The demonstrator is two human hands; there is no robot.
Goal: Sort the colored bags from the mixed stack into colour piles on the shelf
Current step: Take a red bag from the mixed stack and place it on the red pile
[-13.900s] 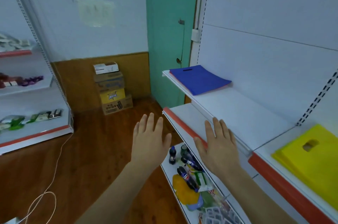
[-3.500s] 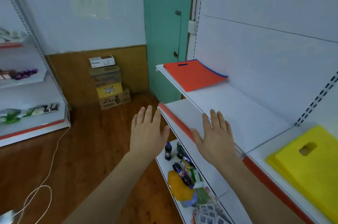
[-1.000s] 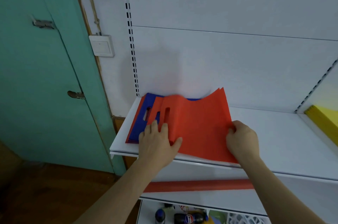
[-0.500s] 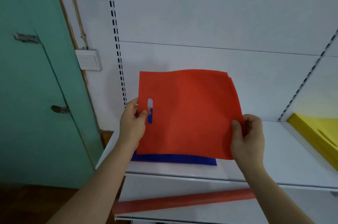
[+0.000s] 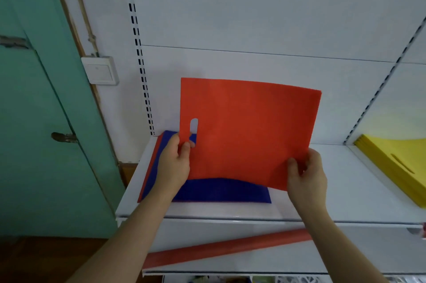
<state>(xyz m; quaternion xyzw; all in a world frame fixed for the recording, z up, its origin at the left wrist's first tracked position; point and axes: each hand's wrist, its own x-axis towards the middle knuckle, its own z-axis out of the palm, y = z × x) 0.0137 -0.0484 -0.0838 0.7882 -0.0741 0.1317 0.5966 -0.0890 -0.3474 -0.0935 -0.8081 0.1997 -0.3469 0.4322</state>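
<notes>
Red bag (image 5: 249, 130), pinched by both hands, hides blue bag (image 5: 221, 191).

Wall: white panelled back wall (image 5: 253, 17) rises before me, crossed by one thin horizontal seam.
Uprights: slotted black-and-white rails (image 5: 138, 52) run up it at left and right.
Door: a teal door (image 5: 34, 121) stands to my left, with a metal latch (image 5: 63, 137).
Switch: a white wall switch (image 5: 100, 70) sits beside the brown door frame.
Floor: dark wooden floor (image 5: 46, 259) shows below.
Light: soft, even indoor light.
</notes>
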